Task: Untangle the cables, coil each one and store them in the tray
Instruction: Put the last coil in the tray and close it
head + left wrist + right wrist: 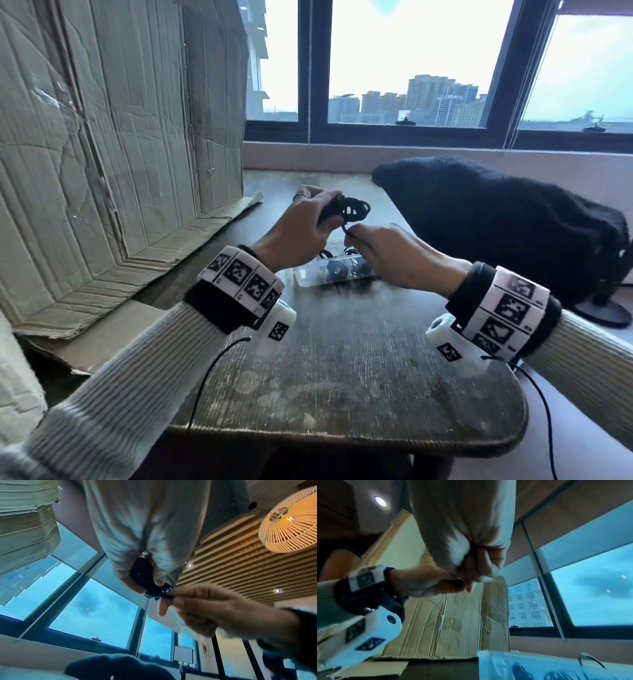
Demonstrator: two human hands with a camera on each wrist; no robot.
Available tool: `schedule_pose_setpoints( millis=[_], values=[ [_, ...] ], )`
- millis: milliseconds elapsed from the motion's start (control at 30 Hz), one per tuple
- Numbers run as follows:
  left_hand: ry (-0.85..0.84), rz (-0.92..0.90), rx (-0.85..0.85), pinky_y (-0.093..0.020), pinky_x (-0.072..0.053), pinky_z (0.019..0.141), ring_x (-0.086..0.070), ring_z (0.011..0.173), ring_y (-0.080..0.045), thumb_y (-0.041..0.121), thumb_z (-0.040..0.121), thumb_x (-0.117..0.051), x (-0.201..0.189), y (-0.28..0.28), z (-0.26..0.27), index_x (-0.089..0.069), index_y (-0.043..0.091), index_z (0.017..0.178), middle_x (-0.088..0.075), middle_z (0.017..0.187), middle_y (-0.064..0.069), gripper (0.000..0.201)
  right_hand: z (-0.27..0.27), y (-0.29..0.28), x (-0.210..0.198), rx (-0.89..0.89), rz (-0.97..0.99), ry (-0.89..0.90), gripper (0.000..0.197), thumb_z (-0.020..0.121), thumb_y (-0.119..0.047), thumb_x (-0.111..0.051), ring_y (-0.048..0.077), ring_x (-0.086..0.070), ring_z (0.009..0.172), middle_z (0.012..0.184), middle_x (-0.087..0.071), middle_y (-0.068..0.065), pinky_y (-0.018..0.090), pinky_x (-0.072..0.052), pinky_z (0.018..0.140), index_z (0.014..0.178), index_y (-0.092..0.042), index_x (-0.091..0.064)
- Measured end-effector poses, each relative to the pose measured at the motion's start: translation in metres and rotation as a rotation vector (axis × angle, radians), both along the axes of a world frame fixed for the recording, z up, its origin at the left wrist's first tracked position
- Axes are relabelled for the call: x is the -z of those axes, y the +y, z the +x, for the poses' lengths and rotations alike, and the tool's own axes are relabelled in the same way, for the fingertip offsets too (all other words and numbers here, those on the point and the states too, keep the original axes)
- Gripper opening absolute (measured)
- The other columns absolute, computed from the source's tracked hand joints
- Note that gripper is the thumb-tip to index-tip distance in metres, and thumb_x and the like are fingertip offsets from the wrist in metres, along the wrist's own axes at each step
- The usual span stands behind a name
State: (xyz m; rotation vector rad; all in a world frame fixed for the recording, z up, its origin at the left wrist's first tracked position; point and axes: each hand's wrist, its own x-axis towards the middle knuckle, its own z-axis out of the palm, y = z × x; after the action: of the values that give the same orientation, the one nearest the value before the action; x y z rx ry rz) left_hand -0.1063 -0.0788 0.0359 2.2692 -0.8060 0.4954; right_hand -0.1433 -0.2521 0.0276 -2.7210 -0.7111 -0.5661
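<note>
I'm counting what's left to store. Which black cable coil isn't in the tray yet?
The coil held up in the left hand, its loose end pinched by the right hand. The other coils already lie inside the clear tray below the hands.

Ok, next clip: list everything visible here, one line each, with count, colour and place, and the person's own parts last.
coil: one, black, held above the tray
tray: one, clear plastic, on the table under the hands, black coils already in its compartments
table: one, dark worn wood, centre
cardboard: large, brown, creased, propped at left
cloth: one, black, fuzzy, over something at right
stand base: one, dark, round, right edge
window: dark frame, buildings beyond
lamp: one, woven, lit, on the ceiling
wrist cameras: two, white, with marker bands
left hand: grip round the coil
right hand: pinches the coil's loose end
</note>
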Motion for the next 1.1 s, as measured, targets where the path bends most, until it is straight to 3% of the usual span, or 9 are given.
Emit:
schedule_pose_setpoints(
  millis=[100,233,333,400,500,667,800,967,1100],
  values=[
    [-0.07,0.101,0.052,-0.022,-0.037,0.099,-0.048,0.111,-0.024,0.014,0.095,-0.054,0.011,-0.007,0.006,-0.054,0.009,0.13,-0.045,0.12,-0.014,0.035,-0.016,0.006,-0.016,0.028,-0.32,-0.129,0.02,0.099,-0.018,-0.045,0.026,-0.057,0.069,0.079,-0.064,0.001,0.025,-0.028,0.054,0.107,-0.016,-0.063],
    [-0.163,0.163,0.145,-0.016,-0.037,0.084,-0.052,0.098,-0.02,0.012,0.096,-0.054,0.017,-0.01,0.012,-0.061,0.007,0.12,-0.047,0.107,-0.004,0.026,-0.033,0.008,-0.043,0.12,-0.657,-0.303,0.019,0.099,-0.032,-0.046,0.021,-0.061,0.073,0.091,-0.067,-0.006,0.029,-0.036,0.055,0.102,-0.027,-0.064],
    [-0.245,0.172,0.235,-0.02,-0.04,0.088,-0.053,0.099,-0.021,0.009,0.094,-0.056,0.023,-0.007,0.016,-0.063,0.007,0.118,-0.054,0.109,-0.009,0.025,-0.034,0.0,-0.06,0.056,-0.534,-0.243,0.028,0.096,-0.042,-0.046,0.023,-0.064,0.081,0.086,-0.069,-0.006,0.031,-0.048,0.063,0.092,-0.027,-0.069],
    [-0.299,0.182,0.313,-0.026,-0.045,0.089,-0.056,0.098,-0.023,0.005,0.092,-0.056,0.026,-0.01,0.015,-0.064,0.004,0.117,-0.056,0.11,-0.013,0.025,-0.026,-0.007,-0.064,-0.04,-0.425,-0.2,0.03,0.091,-0.045,-0.05,0.022,-0.064,0.073,0.076,-0.07,-0.006,0.034,-0.052,0.065,0.084,-0.027,-0.073],
    [-0.322,0.114,0.384,-0.027,-0.047,0.089,-0.059,0.095,-0.024,0.004,0.09,-0.055,0.022,-0.013,0.009,-0.063,0.001,0.121,-0.06,0.11,-0.016,0.032,-0.008,-0.019,-0.07,-0.112,-0.282,-0.12,0.022,0.088,-0.04,-0.062,0.012,-0.063,0.061,0.063,-0.068,-0.01,0.024,-0.047,0.065,0.079,-0.026,-0.077],
    [-0.229,0.02,0.382,-0.019,-0.05,0.081,-0.064,0.089,-0.013,0.006,0.085,-0.065,0.025,-0.011,0.007,-0.067,0.01,0.117,-0.07,0.106,-0.007,0.033,0.005,-0.036,-0.058,-0.069,-0.005,0.025,0.014,0.07,-0.036,-0.08,0.004,-0.053,0.076,0.087,-0.06,-0.004,0.009,-0.035,0.067,0.08,-0.026,-0.08],
    [-0.044,-0.111,0.321,-0.015,-0.05,0.08,-0.066,0.086,-0.006,0.006,0.081,-0.069,0.039,-0.015,0.009,-0.07,0.016,0.112,-0.073,0.1,0.0,0.033,0.009,-0.036,-0.04,0.066,0.164,-0.089,0.028,0.055,-0.039,-0.086,0.004,-0.046,0.078,0.088,-0.051,-0.002,0.008,-0.031,0.068,0.08,-0.03,-0.078],
    [-0.037,-0.173,0.256,-0.019,-0.051,0.079,-0.066,0.082,-0.006,0.006,0.08,-0.069,0.032,-0.022,0.018,-0.072,0.018,0.108,-0.074,0.095,0.003,0.03,0.016,-0.03,-0.035,0.067,0.21,-0.224,0.026,0.062,-0.02,-0.088,-0.002,-0.044,0.062,0.085,-0.052,0.005,0.003,-0.034,0.064,0.086,-0.012,-0.079],
    [-0.009,-0.197,0.242,-0.015,-0.052,0.076,-0.066,0.075,0.002,0.008,0.081,-0.07,0.022,-0.022,0.03,-0.07,0.018,0.11,-0.075,0.095,0.001,0.031,0.028,-0.024,-0.035,0.037,0.244,-0.312,0.01,0.074,-0.011,-0.08,0.014,-0.055,0.065,0.091,-0.061,0.007,0.008,-0.041,0.069,0.084,-0.009,-0.079]
  ],
)
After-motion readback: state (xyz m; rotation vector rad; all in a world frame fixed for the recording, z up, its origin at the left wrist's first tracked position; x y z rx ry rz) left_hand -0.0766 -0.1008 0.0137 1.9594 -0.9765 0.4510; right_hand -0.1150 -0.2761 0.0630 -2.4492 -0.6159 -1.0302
